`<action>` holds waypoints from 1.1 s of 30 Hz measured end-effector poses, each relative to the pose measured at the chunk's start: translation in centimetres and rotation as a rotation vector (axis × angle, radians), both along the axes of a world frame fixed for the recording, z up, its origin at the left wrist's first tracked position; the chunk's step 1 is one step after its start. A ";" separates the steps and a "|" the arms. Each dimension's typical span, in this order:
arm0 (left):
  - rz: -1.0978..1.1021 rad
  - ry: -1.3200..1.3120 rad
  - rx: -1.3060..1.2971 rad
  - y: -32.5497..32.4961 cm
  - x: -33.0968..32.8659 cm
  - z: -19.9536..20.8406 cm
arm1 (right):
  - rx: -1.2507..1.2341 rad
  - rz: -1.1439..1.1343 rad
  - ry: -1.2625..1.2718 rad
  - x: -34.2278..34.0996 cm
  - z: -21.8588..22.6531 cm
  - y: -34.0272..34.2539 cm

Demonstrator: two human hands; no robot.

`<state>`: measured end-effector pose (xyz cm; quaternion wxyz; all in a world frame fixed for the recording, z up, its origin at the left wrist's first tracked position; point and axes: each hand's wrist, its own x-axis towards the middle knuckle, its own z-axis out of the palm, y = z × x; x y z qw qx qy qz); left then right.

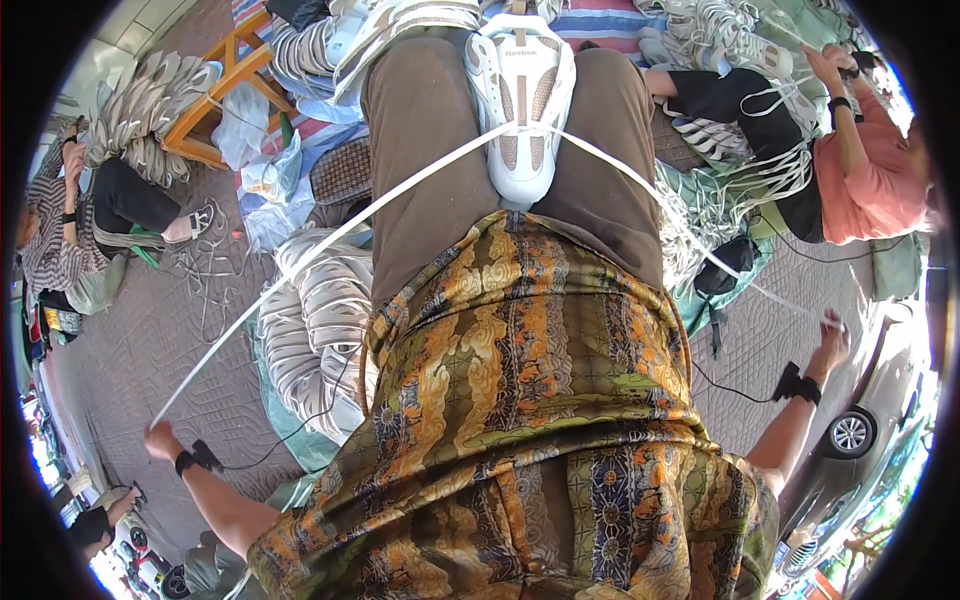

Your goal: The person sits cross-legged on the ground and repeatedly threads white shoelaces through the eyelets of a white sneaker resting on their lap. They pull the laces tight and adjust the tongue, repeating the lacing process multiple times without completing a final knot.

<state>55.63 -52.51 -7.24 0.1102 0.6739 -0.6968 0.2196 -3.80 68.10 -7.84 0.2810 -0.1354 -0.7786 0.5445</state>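
Note:
Between my knees sits a white and beige sneaker upper [523, 100], toe toward me. A long white shoelace [385, 195] crosses its lower eyelets and stretches out to both sides. My left hand [162, 441], far out at the left, is closed on one end of the lace, which is pulled straight. On the other side my right hand [832, 342] is held out wide, fingers closed round the lace's other end; that half runs past my thigh and blurs near the hand. Both wrists carry dark straps with small devices and cables.
Stacked shoe uppers [320, 325] lie on green sheeting by my left thigh. Bundled white laces [690, 215] hang at my right. A wooden stool frame [215, 105] stands at the upper left. Co-workers sit on both sides, one in a pink top [870, 180]. A car [870, 400] is at right.

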 end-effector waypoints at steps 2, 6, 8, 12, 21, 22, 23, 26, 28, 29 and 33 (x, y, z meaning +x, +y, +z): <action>-0.248 0.109 0.035 1.3 -8.9 -5.7 | -0.008 0.058 -0.039 -2.4 1.1 -5.6; -0.712 0.252 0.165 9.5 -24.4 -4.6 | 0.160 0.634 -0.152 -6.2 3.2 -28.3; -0.957 0.011 0.209 15.9 -33.9 -2.5 | 0.210 0.828 -0.086 -6.9 3.2 -34.4; -1.477 0.133 0.266 25.2 -44.1 0.3 | 0.294 0.915 -0.097 -6.4 3.1 -44.0; -1.888 0.374 0.390 40.8 -55.6 2.8 | 0.198 1.046 -0.135 -8.7 -0.4 -51.6; -1.929 0.412 0.390 41.6 -56.8 2.4 | 0.190 1.067 -0.132 -9.2 -0.5 -52.1; -1.970 0.451 0.389 42.0 -58.3 1.7 | 0.183 1.079 -0.155 -9.9 -1.5 -52.5; -1.889 0.669 0.632 43.8 -61.0 0.0 | 0.288 1.131 -0.160 -10.6 -2.1 -53.6; -1.774 0.781 0.840 44.4 -61.5 -0.3 | 0.373 1.126 -0.115 -10.8 -2.5 -53.8; -1.720 0.806 0.929 44.5 -61.4 -0.1 | 0.424 1.133 -0.067 -10.8 -2.4 -53.8; -1.647 0.644 0.977 43.4 -60.7 -0.9 | 0.572 1.141 0.121 -10.9 -2.7 -53.9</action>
